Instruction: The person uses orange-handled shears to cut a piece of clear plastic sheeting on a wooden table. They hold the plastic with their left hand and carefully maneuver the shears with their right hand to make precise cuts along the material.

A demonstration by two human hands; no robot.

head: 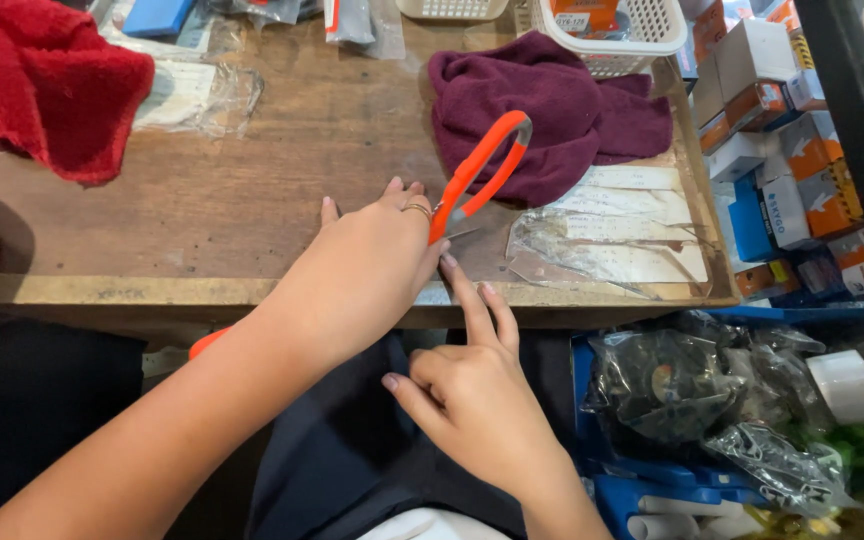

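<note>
A: Left hand (367, 275) is clamped around orange-handled scissors (477, 172) by the desk's (252, 190) front edge!
B: Right hand (472, 385) holds nothing, two fingers out; maroon towel (552, 110) right behind, plastic sleeves (612, 245) alongside.

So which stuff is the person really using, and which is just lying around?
In use:
left hand on the orange-handled scissors
right hand reaching to the wooden table's edge

Lying about:
crumpled maroon towel
fluffy red cloth
clear plastic packets
white plastic basket
stacked small boxes
</note>
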